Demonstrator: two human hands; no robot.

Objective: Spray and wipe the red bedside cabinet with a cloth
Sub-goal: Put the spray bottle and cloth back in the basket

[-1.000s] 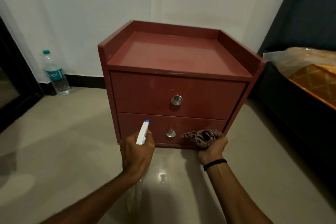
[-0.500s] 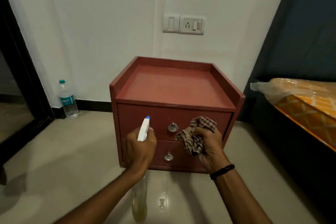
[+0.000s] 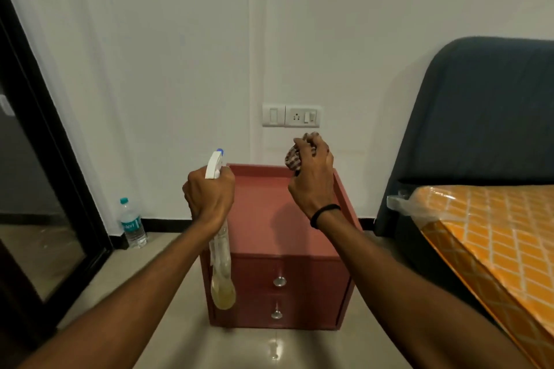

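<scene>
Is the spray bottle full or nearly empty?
Mostly empty: yellowish liquid fills only the bottom part of the spray bottle, gripped upright by the left hand.

To your left, the water bottle (image 3: pixel 133 223) by the wall shows "leri" on its label (image 3: pixel 130 225).

Bits you couldn't see
Trigger of the spray bottle (image 3: pixel 222 278) was buried in the left hand (image 3: pixel 209 195), cloth (image 3: pixel 293 159) mostly balled inside the right hand (image 3: pixel 313 186), bed (image 3: pixel 494 234) cut off at right.
</scene>
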